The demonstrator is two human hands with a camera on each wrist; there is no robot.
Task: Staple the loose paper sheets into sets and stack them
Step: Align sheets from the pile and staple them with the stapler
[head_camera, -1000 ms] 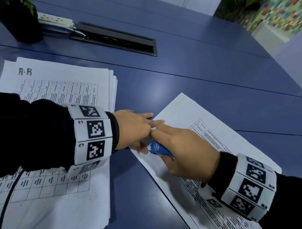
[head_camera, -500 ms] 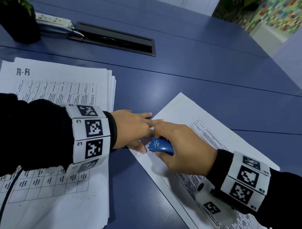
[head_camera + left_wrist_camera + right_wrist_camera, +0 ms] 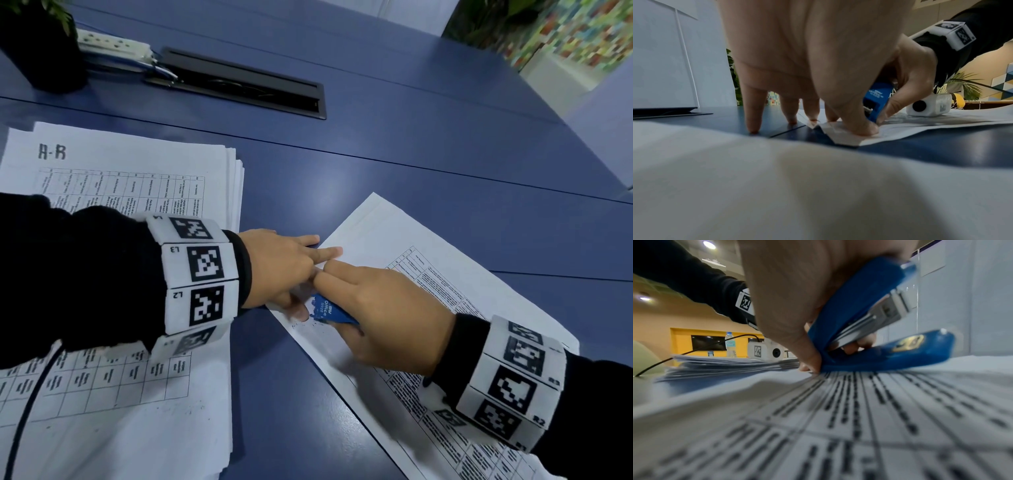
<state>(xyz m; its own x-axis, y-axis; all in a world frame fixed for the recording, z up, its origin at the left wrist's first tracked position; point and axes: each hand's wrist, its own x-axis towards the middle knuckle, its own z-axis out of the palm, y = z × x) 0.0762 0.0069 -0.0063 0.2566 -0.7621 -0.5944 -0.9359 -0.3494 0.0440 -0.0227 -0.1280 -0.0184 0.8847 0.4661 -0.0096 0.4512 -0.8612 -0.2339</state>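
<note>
Head view: table (image 3: 411, 144), pile (image 3: 137, 192) left, set (image 3: 394, 240) right. Right hand (image 3: 387, 318) has swung back over the set's corner, clenching the stapler (image 3: 330, 311), mouth agape; left hand (image 3: 281, 270) flat, pressing paper. Staple probably not yet driven.

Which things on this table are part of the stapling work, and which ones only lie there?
Part of the job:
- blue stapler, held by the right hand
- paper set, pressed by the left hand
- paper stack

Just lying about:
- power strip
- black plant pot
- cable hatch
</note>
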